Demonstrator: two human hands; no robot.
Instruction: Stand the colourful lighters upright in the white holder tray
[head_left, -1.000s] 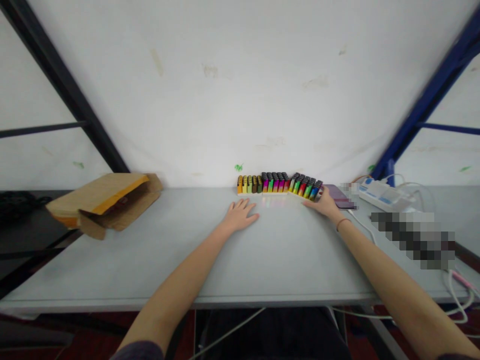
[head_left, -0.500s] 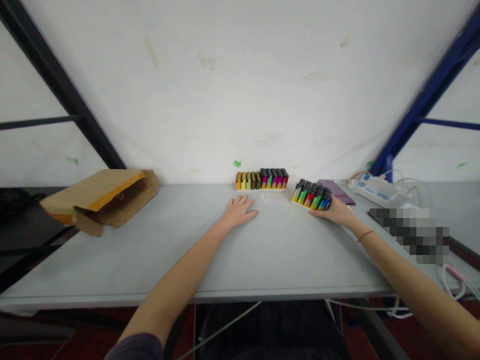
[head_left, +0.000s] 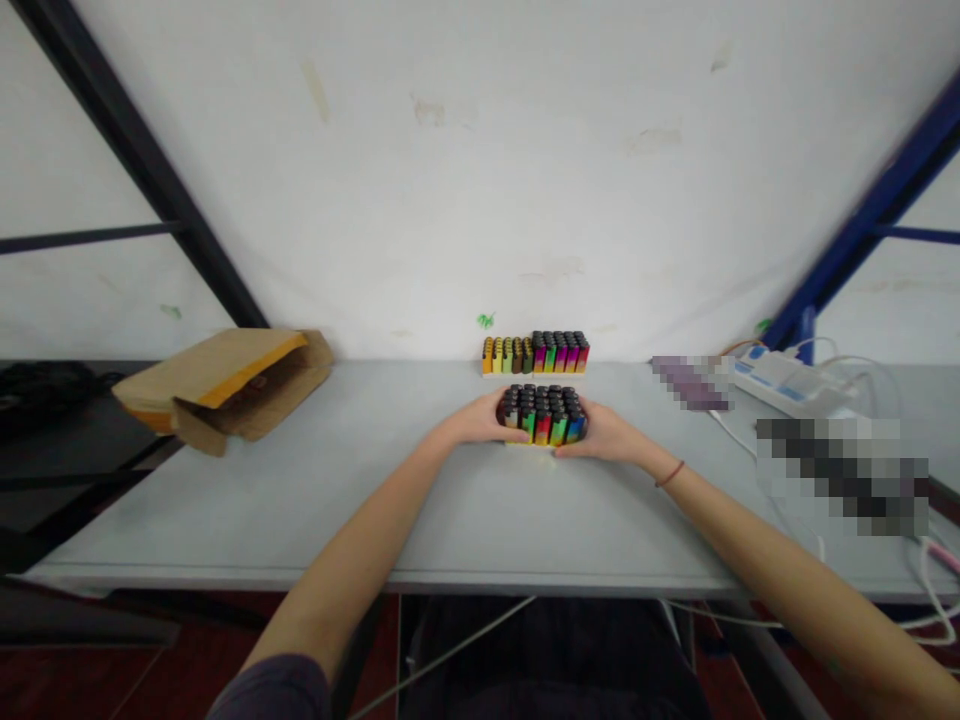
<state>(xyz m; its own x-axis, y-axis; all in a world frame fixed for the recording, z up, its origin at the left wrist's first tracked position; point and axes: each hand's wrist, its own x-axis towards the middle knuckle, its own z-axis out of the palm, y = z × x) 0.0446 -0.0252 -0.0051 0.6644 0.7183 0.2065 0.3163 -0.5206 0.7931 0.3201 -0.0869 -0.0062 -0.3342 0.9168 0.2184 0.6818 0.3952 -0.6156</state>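
A tray of lighters (head_left: 543, 416) in several colours with black tops is in front of me, near the middle of the table. My left hand (head_left: 484, 420) grips its left end, the thumb along the front. At the right end my right hand (head_left: 611, 432) has its fingers wrapped round the same tray. Behind it, by the wall, stand two more sets side by side: yellow-to-dark lighters (head_left: 508, 356) on the left, and pink, green and red lighters (head_left: 560, 353) on the right. Some fingers of both hands are hidden behind the tray.
An open brown cardboard box (head_left: 225, 380) lies on the left of the grey table (head_left: 360, 510). On the right are a white power strip (head_left: 780, 375) with cables, a purple flat object (head_left: 686, 382) and a blurred-out dark item (head_left: 840, 475). A white wall (head_left: 420, 230) rises behind.
The tray of lighters has moved left and nearer to me with my right hand. My left hand, flat on the table before, now holds its left end.
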